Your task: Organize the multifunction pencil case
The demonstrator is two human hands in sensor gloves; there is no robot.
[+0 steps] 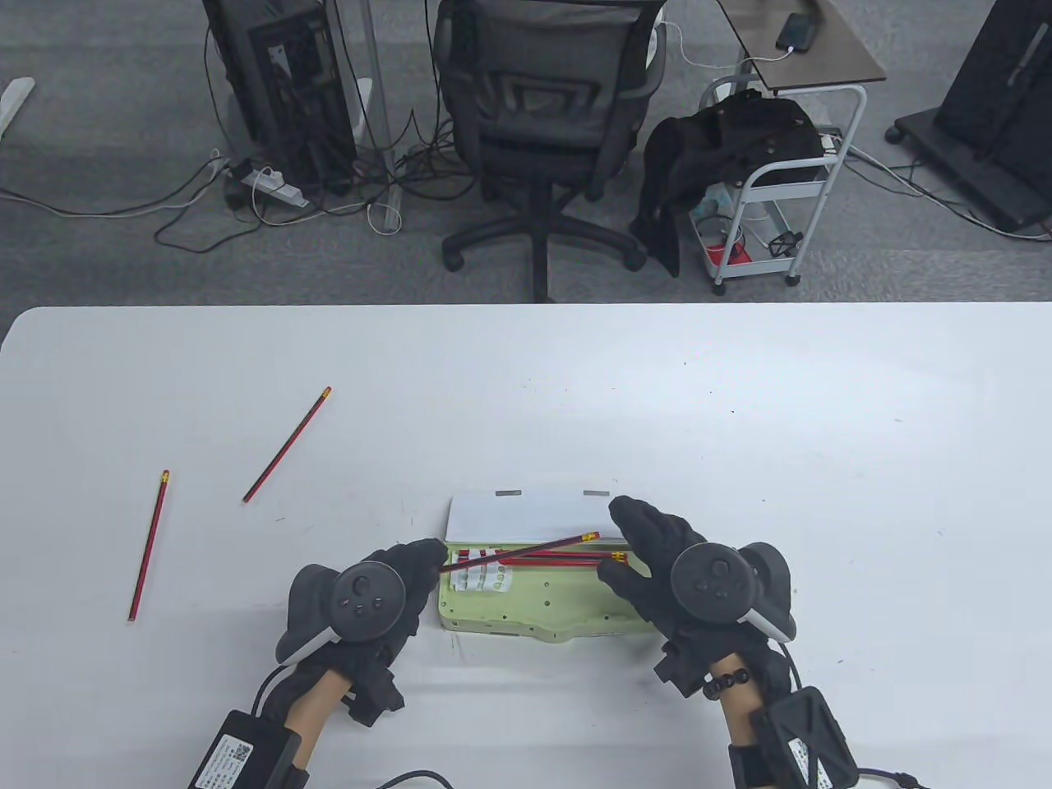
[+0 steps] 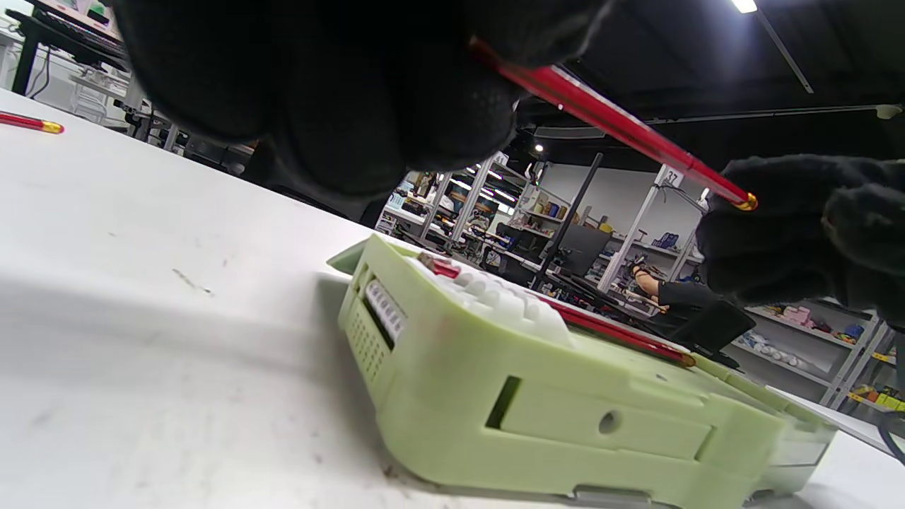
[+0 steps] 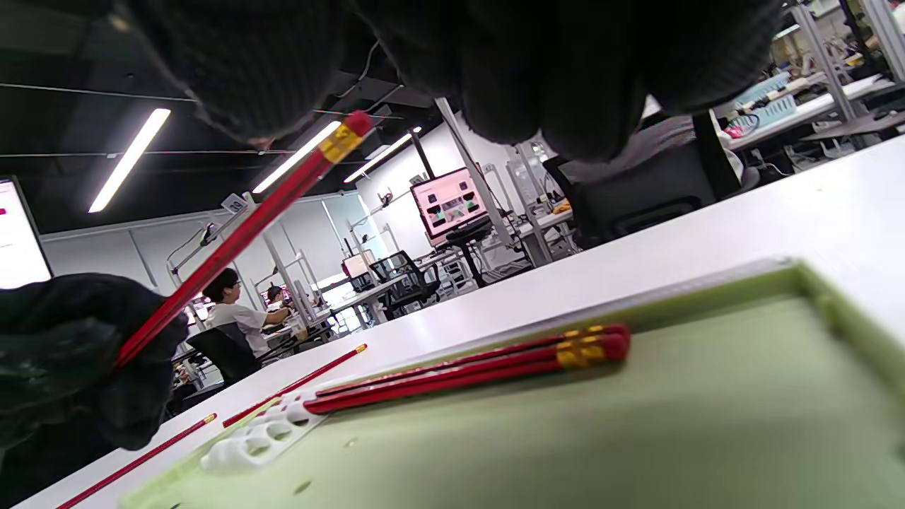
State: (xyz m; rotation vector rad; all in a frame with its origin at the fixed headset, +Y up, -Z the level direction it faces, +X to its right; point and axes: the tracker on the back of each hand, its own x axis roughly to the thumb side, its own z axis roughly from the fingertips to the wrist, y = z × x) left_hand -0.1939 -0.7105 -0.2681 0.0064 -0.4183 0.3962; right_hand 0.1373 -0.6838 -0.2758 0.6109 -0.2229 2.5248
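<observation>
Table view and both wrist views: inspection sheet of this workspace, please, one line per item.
Surface: white table, a few small marks.
Job's things: green case open, white lid back; two pencils lie inside; one held pencil slants above them; two loose pencils lie on the table's left part.
Clutter: nothing seen on the table.
Grippers: left hand pinches the held pencil's tip end; right hand is at its eraser end, fingers straight.
Cables: wrist leads; floor cables.
Surroundings: chair, cart, person seated far off.
</observation>
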